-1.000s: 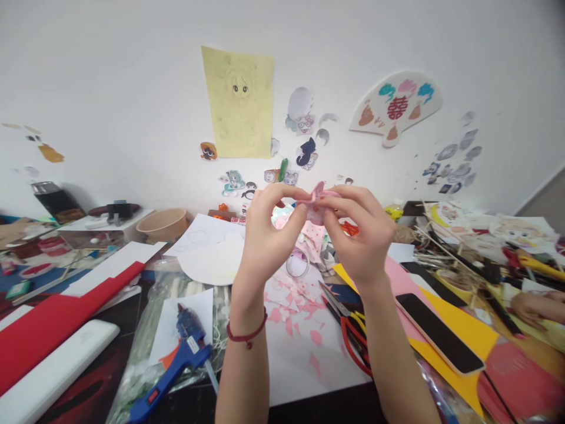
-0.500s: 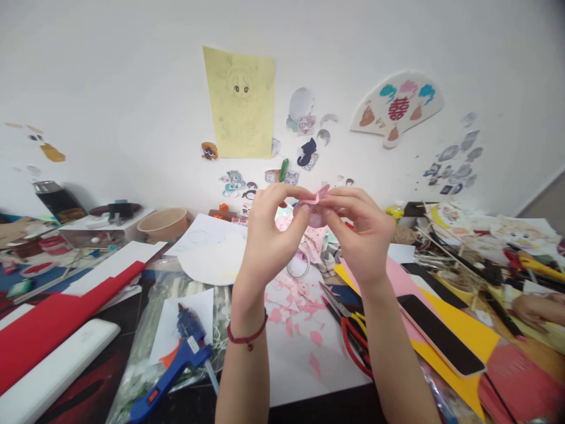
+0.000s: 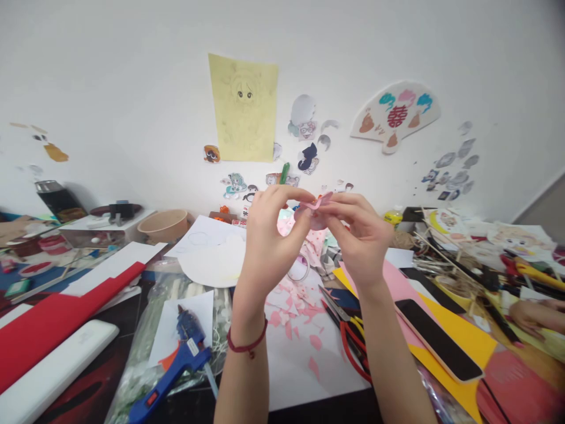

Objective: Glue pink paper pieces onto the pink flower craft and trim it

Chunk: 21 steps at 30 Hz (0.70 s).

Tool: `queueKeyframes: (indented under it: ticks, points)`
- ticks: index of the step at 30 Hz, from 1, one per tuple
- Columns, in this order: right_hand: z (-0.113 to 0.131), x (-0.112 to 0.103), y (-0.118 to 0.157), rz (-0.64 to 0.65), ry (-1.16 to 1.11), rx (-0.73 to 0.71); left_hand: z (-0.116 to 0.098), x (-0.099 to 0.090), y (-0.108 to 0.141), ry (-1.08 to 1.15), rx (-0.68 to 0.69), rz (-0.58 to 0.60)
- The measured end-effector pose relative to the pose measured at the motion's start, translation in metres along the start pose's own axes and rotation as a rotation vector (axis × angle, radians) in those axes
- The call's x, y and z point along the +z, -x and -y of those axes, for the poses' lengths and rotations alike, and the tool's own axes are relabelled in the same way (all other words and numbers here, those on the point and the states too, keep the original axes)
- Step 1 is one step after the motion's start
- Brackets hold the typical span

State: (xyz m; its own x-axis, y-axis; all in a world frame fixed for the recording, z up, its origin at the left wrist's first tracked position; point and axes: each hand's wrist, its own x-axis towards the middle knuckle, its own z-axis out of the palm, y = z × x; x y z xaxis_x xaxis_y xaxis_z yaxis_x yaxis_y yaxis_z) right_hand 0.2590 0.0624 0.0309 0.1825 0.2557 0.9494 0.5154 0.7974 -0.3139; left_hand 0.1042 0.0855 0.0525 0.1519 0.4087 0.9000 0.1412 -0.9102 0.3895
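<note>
A small curled pink paper piece (image 3: 315, 213), petal-like in shape, is held up in front of me between both hands. My left hand (image 3: 277, 235) pinches its left side between thumb and fingers, and a dark red cord bracelet circles that wrist. On the other side, my right hand (image 3: 359, 235) grips the right edge with thumb and fingertips. The fingers partly cover the paper. Below them, pink paper scraps (image 3: 293, 315) lie scattered on a white sheet (image 3: 309, 377), beside a roll of clear tape (image 3: 299, 268).
Scissors (image 3: 353, 347) with red handles lie right of the sheet, near a phone (image 3: 441, 338) on yellow and pink paper. A blue glue gun (image 3: 176, 371) rests at left on plastic packaging. Another person's hand (image 3: 534, 318) is at the far right.
My view has tilted slightly, so the wall pictures sit a little lower. Both hands keep hold of the pink paper piece, with only a slight shift of the fingers.
</note>
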Motion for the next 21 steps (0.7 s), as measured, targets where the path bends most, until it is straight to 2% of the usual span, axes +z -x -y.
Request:
queueKeyframes:
  ticks: [4, 18, 21]
  points:
    - [0.0003, 0.0005, 0.0000, 0.006, -0.011, -0.015, 0.0007, 0.0017, 0.0000, -0.024, 0.018, -0.030]
    - [-0.0032, 0.0005, 0.0005, 0.004, 0.015, -0.001, 0.0036, 0.0049, 0.0004, -0.031, -0.008, -0.003]
    - [-0.0019, -0.0003, 0.0003, -0.007, 0.032, 0.000, 0.0032, 0.0051, 0.0003, -0.059, 0.020, -0.003]
